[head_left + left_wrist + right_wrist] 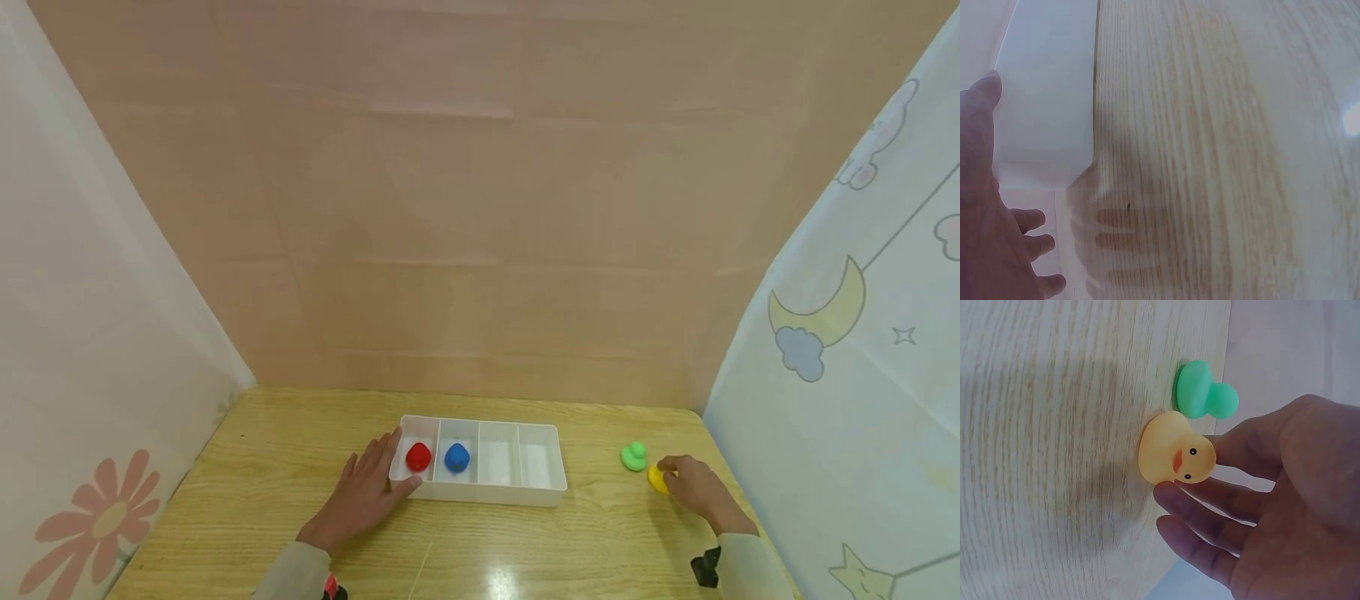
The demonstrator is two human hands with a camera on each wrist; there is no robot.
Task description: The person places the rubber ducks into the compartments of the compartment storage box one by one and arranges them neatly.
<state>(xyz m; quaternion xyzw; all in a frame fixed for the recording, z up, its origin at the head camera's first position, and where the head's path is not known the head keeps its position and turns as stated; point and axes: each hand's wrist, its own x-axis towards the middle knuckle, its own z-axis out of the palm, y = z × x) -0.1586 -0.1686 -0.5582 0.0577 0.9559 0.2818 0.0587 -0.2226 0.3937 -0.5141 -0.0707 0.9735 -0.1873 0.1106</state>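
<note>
A yellow toy duck sits on the table at the right. My right hand holds it, thumb and fingers curled about its head and sides; its orange beak and dark eyes show in the right wrist view. Just beside it is a green toy duck. My left hand rests at the left end of a white divided tray, fingers extended along that end and thumb on the front rim. A red toy lies in the tray's leftmost compartment and a blue toy in the one beside it.
The two right compartments of the tray hold nothing. A light wooden table carries everything. A tan sheet hangs behind it, with white printed sheets at the left and right sides.
</note>
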